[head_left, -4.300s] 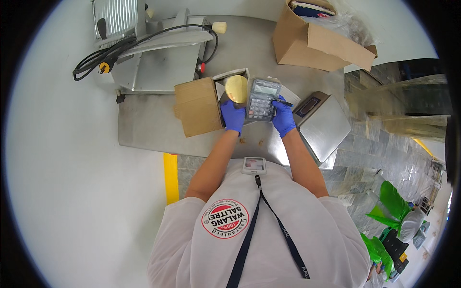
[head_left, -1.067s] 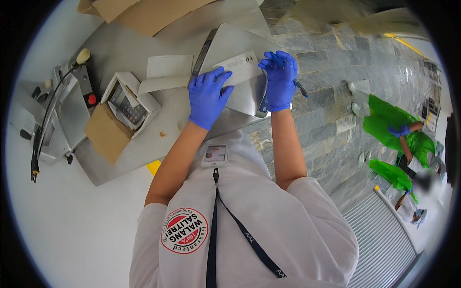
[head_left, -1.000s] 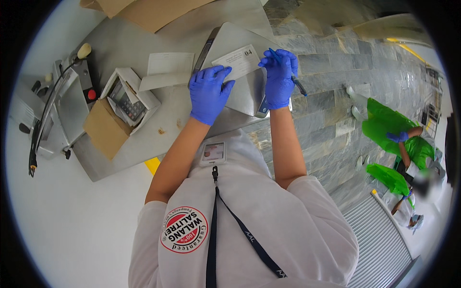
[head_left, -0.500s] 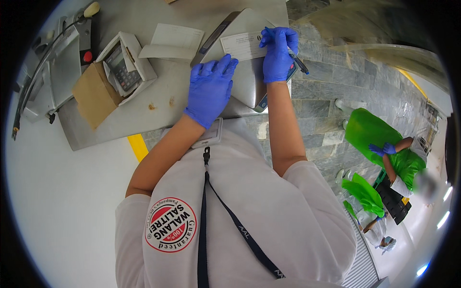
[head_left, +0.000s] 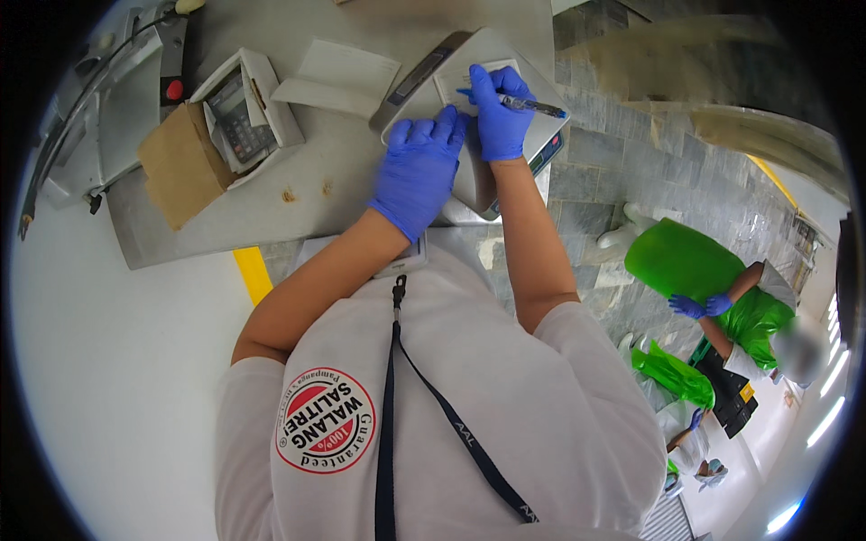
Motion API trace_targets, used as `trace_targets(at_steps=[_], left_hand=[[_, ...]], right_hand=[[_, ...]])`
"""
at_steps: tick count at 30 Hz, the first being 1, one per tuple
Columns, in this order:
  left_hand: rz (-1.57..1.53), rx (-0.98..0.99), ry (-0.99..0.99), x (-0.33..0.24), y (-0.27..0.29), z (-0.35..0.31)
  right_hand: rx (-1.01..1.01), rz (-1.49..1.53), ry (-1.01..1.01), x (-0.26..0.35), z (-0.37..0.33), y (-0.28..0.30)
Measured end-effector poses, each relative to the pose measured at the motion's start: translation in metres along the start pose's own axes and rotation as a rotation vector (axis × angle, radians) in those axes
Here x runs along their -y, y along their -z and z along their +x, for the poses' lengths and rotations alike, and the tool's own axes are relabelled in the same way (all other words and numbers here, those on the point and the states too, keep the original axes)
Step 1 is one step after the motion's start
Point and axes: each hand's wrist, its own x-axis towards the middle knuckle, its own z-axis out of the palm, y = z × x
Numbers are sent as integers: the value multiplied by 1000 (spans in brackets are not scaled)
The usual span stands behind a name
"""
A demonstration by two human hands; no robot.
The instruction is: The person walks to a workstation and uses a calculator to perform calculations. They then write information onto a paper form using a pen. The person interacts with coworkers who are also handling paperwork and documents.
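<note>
Writing with one pen (head_left: pixel 532 106) on one slip of paper (head_left: pixel 469 83) that lies on top of one grey scale (head_left: pixel 469 135).

Two blue-gloved hands work there: the right hand (head_left: pixel 498 113) is curled shut around the pen, its tip on the slip, while the left hand (head_left: pixel 417 171) lies open and flat on the scale's top, just beside the paper. To the scale's left sit one loose sheet (head_left: pixel 338 74) and one open carton with a calculator (head_left: pixel 236 115).

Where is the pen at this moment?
In the head view, the pen is held in the right hand at top centre, its tip on the white paper slip lying on the metal scale, beside the left hand.
</note>
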Motion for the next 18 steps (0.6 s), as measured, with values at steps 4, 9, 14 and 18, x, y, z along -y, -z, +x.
trace_targets(at_steps=[4, 9, 14, 18], left_hand=[[-63, 8, 21, -3, 3, 4], [-77, 32, 35, -3, 9, 5], [-379, -139, 80, -4, 37, 16], [-808, -229, -15, -24, 76, 31]], right_hand=[[-17, 88, -44, 6, 9, -5], [28, 86, -55, 6, 17, 0], [-68, 139, -41, 32, 9, -3], [-2, -456, 317, 19, -5, 5]])
